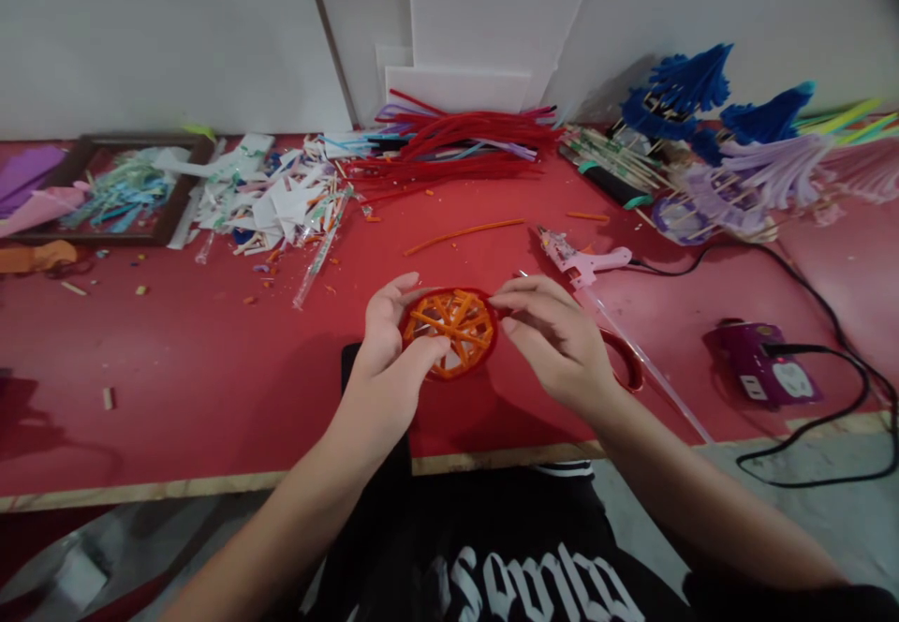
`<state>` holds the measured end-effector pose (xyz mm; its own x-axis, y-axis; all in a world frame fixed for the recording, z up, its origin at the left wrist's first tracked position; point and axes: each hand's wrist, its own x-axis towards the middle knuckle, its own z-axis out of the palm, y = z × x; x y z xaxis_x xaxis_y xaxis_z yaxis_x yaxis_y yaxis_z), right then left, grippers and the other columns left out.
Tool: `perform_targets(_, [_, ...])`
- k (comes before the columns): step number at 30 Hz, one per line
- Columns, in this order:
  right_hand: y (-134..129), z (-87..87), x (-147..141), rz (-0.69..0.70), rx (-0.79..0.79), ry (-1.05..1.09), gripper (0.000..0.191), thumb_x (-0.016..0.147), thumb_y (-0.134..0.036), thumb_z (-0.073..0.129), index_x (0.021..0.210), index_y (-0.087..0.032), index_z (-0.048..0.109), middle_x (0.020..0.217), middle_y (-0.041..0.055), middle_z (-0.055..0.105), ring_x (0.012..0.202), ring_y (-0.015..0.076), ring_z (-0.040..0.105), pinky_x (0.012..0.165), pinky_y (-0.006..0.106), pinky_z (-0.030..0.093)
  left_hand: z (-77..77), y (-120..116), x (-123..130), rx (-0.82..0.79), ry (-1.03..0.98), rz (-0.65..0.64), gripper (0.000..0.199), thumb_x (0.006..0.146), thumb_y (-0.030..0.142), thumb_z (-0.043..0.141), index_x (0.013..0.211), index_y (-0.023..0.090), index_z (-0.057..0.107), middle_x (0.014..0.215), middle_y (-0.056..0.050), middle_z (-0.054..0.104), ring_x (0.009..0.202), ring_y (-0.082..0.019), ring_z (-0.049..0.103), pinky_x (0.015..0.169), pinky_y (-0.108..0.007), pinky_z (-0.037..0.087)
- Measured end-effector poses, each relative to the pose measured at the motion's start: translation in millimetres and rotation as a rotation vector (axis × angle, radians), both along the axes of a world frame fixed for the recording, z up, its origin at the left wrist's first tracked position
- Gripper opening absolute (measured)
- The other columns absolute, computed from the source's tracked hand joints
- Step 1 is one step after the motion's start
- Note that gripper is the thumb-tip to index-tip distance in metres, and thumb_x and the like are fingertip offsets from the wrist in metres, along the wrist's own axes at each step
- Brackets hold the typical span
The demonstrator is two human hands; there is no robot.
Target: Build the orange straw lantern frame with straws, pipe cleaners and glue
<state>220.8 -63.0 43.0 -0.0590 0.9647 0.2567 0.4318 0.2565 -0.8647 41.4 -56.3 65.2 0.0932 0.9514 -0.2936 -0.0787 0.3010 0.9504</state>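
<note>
A round wheel-like craft piece (460, 330), with a fuzzy red pipe-cleaner rim and orange pipe-cleaner spokes, is held over the front of the table. My left hand (393, 336) grips its left side, thumb across the front and fingers behind. At the right edge of the rim, my right hand (552, 332) pinches the red pipe cleaner (495, 327) between thumb and fingertips; the exact grip is partly hidden. Beyond the piece lies a loose orange pipe cleaner (464, 236). A pink glue gun (582, 261) rests past my right hand, a clear glue stick (650, 369) beside it.
Red pipe cleaners (449, 144) are piled at the back. Paper scraps (281, 196) and a brown frame (161, 214) lie left. Pleated blue and lilac pieces (779, 168) stand at right, near a purple power adapter (765, 364) with a black cable. A dark flat object shows under my left wrist.
</note>
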Motion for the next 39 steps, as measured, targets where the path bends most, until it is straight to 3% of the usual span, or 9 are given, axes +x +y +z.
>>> perform_targets(3, [7,7.9,2,0.021,-0.035,-0.001,0.013,0.088,-0.023,0.057,0.095,-0.021,0.069,0.098,0.0069,0.064,0.090,0.0188,0.062,0.076,0.034,0.051,3.9,-7,6,-0.062,-0.126,0.050,0.060,0.066,0.015,0.053,0.122,0.026,0.033,0.134,-0.010,0.046,0.123,-0.024,0.055,0.104,-0.043,0.048])
perform_targets(7, [17,18.5,2,0.049,-0.081,-0.083,0.011,0.084,-0.027,0.064,0.087,-0.018,0.069,0.094,0.0073,0.064,0.082,0.0169,0.063,0.066,0.029,0.050,4.7,-18,8,-0.064,-0.130,0.022,0.064,0.069,0.015,0.057,0.124,0.028,0.027,0.138,-0.010,0.042,0.121,-0.023,0.057,0.101,-0.041,0.051])
perform_targets(13, [30,34.8,5,0.166,-0.102,-0.236,0.004,0.079,-0.020,0.064,0.080,-0.019,0.067,0.088,0.0052,0.067,0.074,0.0156,0.062,0.066,0.030,0.050,13.2,-30,-8,-0.040,0.054,-0.230,0.062,0.081,0.018,0.061,0.132,0.027,0.027,0.148,-0.014,0.038,0.131,-0.026,0.050,0.107,-0.042,0.046])
perform_targets(16, [34,41.5,4,0.208,-0.074,-0.325,0.004,0.077,-0.017,0.063,0.078,-0.018,0.067,0.087,0.0049,0.068,0.073,0.0147,0.061,0.067,0.029,0.050,17.0,-30,-19,-0.004,0.155,-0.271,0.059,0.084,0.025,0.062,0.135,0.027,0.031,0.148,-0.013,0.042,0.133,-0.028,0.048,0.106,-0.044,0.046])
perform_targets(22, [38,46.9,0,0.264,-0.015,-0.439,0.009,0.077,-0.015,0.062,0.079,-0.019,0.069,0.090,0.0045,0.070,0.074,0.0151,0.062,0.068,0.030,0.049,4.3,-11,-27,0.132,0.410,-0.131,0.036,0.087,0.039,0.059,0.119,0.021,0.054,0.121,-0.009,0.062,0.106,-0.023,0.061,0.089,-0.038,0.050])
perform_targets(27, [38,51.2,-5,0.281,-0.027,-0.467,0.011,0.076,-0.014,0.062,0.082,-0.019,0.071,0.093,0.0043,0.071,0.074,0.0146,0.062,0.069,0.029,0.049,-5.0,3,-25,0.082,0.293,-0.184,0.020,0.085,0.037,0.060,0.095,0.019,0.058,0.087,-0.001,0.064,0.078,-0.015,0.061,0.071,-0.028,0.049])
perform_targets(33, [36,57.7,-10,0.289,-0.092,-0.481,0.005,0.079,-0.017,0.063,0.077,-0.018,0.068,0.083,0.0041,0.071,0.074,0.0166,0.063,0.069,0.031,0.048,-1.7,-2,-21,0.031,0.261,-0.184,0.013,0.080,0.030,0.061,0.083,0.019,0.056,0.076,0.002,0.061,0.070,-0.013,0.058,0.066,-0.026,0.045])
perform_targets(39, [37,57.6,-10,0.357,-0.064,-0.500,0.007,0.078,-0.013,0.063,0.074,-0.019,0.066,0.087,0.0030,0.069,0.078,0.0158,0.064,0.074,0.029,0.047,2.6,-6,-20,0.007,0.224,-0.167,0.011,0.080,0.028,0.060,0.080,0.018,0.057,0.074,0.001,0.062,0.070,-0.013,0.059,0.065,-0.025,0.046])
